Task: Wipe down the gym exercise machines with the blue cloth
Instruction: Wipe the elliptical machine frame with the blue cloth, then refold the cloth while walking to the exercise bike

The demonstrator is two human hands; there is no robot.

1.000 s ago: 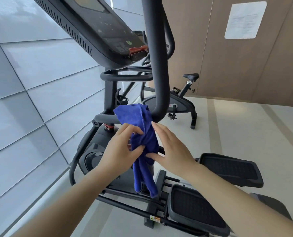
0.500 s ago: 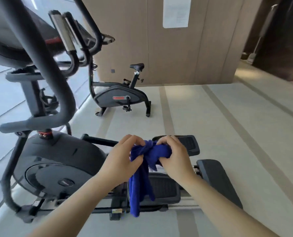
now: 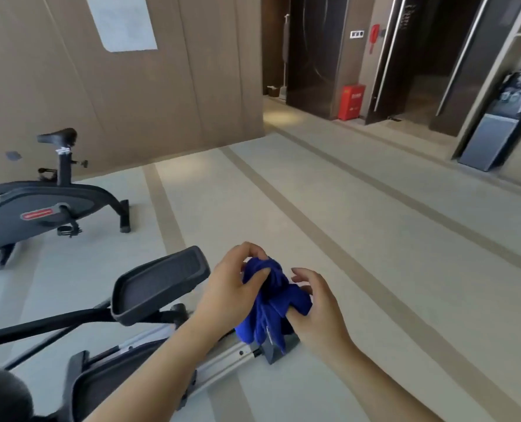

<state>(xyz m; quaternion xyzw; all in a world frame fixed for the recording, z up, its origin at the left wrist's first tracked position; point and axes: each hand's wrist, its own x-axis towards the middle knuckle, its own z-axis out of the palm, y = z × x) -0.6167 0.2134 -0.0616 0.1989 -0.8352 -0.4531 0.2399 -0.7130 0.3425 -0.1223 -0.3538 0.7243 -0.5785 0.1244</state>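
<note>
The blue cloth point(image 3: 271, 300) is bunched up between my two hands, above the rear end of the elliptical trainer point(image 3: 158, 280). My left hand point(image 3: 231, 287) pinches the cloth's top with thumb and curled fingers. My right hand point(image 3: 317, 306) cups the cloth from the right, its lower fingers tucked under the bundle and its upper fingers lifted off. The trainer's black pedal sits just left of my left hand, with its silver rail point(image 3: 222, 357) running below my wrists. An exercise bike point(image 3: 43, 208) stands on the floor at the far left.
A brown panelled wall point(image 3: 161, 95) with a white sheet on it rises behind the bike. Dark doors, a red box point(image 3: 351, 102) and a water dispenser point(image 3: 493, 129) line the right side. Pale floor with brown stripes stretches ahead and to the right.
My view has swung right, away from the elliptical's console and handlebars toward the open floor. The hanging cloth has been gathered into a tighter bundle between both hands.
</note>
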